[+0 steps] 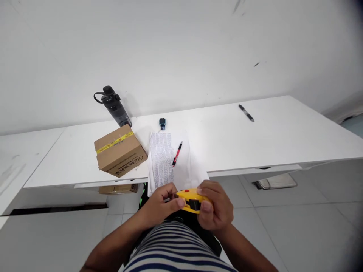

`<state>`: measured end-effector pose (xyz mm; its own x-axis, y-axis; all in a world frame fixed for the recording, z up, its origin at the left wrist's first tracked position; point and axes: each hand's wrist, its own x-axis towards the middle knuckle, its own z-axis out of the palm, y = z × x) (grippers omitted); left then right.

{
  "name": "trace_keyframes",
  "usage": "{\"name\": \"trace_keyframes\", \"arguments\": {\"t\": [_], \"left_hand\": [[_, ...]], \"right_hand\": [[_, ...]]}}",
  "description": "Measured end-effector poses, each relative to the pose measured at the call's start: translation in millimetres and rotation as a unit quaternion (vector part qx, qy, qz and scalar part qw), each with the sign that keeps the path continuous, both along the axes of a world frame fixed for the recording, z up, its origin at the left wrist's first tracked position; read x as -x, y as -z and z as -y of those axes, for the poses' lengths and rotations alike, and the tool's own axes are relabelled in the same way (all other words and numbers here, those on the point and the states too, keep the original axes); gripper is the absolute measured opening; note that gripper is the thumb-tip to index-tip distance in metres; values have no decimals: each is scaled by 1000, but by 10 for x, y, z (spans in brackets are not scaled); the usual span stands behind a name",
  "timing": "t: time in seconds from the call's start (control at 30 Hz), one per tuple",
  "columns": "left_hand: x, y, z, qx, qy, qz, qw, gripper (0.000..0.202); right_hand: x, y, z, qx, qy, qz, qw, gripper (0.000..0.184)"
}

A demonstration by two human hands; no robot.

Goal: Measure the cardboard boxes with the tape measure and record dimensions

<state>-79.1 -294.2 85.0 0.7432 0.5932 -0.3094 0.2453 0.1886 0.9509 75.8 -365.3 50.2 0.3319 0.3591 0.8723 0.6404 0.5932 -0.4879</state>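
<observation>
A yellow tape measure (190, 195) with black parts and a small red spot on top is held in front of my striped shirt, just off the desk's front edge. My right hand (216, 205) wraps round its right end, thumb on the near side. At the other end, my left hand (163, 204) is closed, with thumb and fingers pinching the tape measure's left tip. The fingers partly hide both ends. Just beyond my hands, printed sheets of paper (160, 158) hang slightly over the desk edge, with a red and black pen (177, 153) lying on them.
On the white desk (221, 139) a taped cardboard box (120, 150) sits left of the papers, and a black water bottle (116, 107) stands behind it. A blue watch (162, 123) lies behind the papers. Farther right is a black pen (246, 113). A white wall borders the back.
</observation>
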Motion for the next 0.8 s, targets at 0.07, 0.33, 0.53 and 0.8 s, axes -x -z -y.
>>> {"name": "trace_keyframes", "arguments": {"t": [0.07,0.33,0.53,0.8], "left_hand": [[35,-13,-26,2,-22,67,998,61],[485,320,74,194,-185,187,945,54],[1078,500,187,339,-293,194,872,44],[1835,918,260,230,-510,112,821,44]], "right_hand": [[84,-138,-122,-38,-36,-25,998,19],[-133,46,-754,245,-220,31,944,41],[-875,337,-1633,480,-48,379,790,44],[-690,359,-1371,466,-165,128,860,29]]}}
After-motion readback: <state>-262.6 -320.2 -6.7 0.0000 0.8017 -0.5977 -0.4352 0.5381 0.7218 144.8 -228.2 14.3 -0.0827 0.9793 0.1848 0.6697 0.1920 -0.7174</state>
